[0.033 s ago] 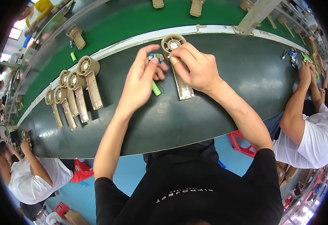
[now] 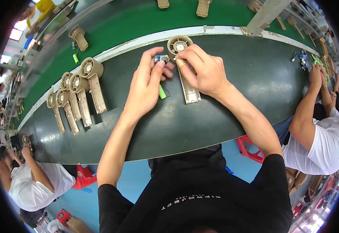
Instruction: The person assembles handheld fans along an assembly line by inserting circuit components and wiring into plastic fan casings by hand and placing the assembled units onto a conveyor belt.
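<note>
A tan hand-held fan shell [image 2: 189,87] lies on the dark green table [image 2: 231,112], its round head [image 2: 178,44] pointing away from me. My right hand [image 2: 204,70] grips the shell at its neck, just below the head. My left hand [image 2: 146,83] pinches a small circuit board [image 2: 161,58] between thumb and fingers, right beside the head. A green cylindrical battery [image 2: 162,92] with a thin wire lies on the table between my hands, partly under my left palm.
Several tan fan shells [image 2: 82,97] lie in a row at the left of the table. Beyond a white rail, a bright green belt [image 2: 130,19] carries more shells and a loose green battery [image 2: 76,58]. Co-workers sit at the right [image 2: 317,132] and lower left [image 2: 30,182].
</note>
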`<state>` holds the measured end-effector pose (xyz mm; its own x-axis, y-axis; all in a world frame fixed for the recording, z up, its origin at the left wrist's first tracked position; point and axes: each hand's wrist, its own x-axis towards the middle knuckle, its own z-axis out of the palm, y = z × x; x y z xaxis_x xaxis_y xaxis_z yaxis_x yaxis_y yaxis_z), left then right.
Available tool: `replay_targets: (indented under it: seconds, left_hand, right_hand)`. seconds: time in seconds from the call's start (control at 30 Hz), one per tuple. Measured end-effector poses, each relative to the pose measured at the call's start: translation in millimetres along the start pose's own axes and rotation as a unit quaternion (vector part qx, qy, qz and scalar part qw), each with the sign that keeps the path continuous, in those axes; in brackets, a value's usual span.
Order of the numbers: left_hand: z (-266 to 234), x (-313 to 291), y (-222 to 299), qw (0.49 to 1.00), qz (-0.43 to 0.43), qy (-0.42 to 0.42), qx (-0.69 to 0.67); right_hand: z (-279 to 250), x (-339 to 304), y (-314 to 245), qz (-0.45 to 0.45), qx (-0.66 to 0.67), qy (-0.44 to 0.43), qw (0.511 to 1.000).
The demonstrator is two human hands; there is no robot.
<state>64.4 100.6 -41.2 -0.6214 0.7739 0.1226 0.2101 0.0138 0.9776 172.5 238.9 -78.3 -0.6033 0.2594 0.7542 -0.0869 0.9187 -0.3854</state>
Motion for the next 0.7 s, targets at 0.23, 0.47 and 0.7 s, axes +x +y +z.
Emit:
replay_targets:
  seconds: [0.23, 0.47, 0.7]
  left_hand:
    - [-1.0, -7.9, -4.4, 0.985, 0.093, 0.004, 0.148]
    - [6.0, -8.7, -5.4, 0.981, 0.115, 0.006, 0.159]
    - [13.3, -10.8, -3.0, 0.972, 0.126, 0.038, 0.195]
  right_hand:
    - [1.3, -1.8, -4.9, 0.033, 0.031, 0.021, 0.999]
    - [1.5, -1.8, -3.1, 0.041, 0.040, 0.030, 0.998]
    - [0.2, -1.4, -2.2, 0.059, 0.060, 0.028, 0.996]
